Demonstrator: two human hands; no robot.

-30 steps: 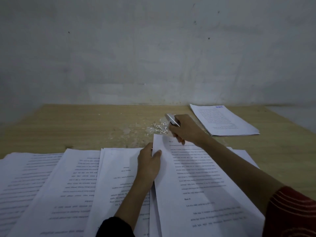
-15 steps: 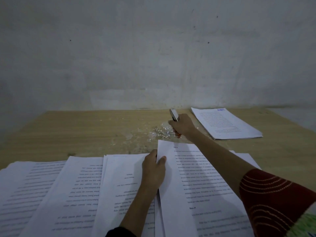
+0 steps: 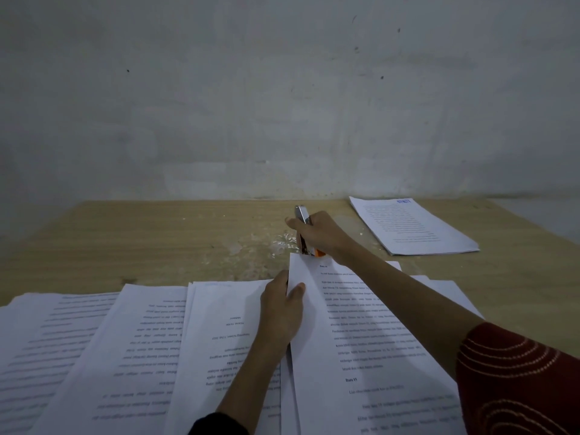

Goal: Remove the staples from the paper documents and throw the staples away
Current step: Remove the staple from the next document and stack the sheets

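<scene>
A pale, scuffed wall (image 3: 282, 89) is seen behind a wooden table (image 3: 157, 240), which fills the middle of the view. Along the near edge of the table, a row of printed documents (image 3: 141, 340) is laid out side by side, with their edges overlapping. To the right of that row, one document (image 3: 361, 340) is turned the opposite way from its neighbours, and its upper left corner is raised slightly off the sheets beneath. A separate stack of papers (image 3: 411, 227) is placed at the far right of the table, well apart from the row.

The right hand (image 3: 323, 235) is stretched forward over the raised document, and its fingers are wrapped round a silver tool (image 3: 303, 215) that resembles a small stapler with an orange end. The tool is held nearly upright, and its lower end is set against the top left corner of the raised document. Whether a staple is caught there cannot be told.

The left hand (image 3: 282, 309) is placed at the left edge of the same document. That edge is pinched, with the thumb lying on top of the page and the other fingers hidden beneath it.

A small heap of loose staples (image 3: 284, 240) is scattered on the bare wood just left of the tool, beyond the document's top edge.
</scene>
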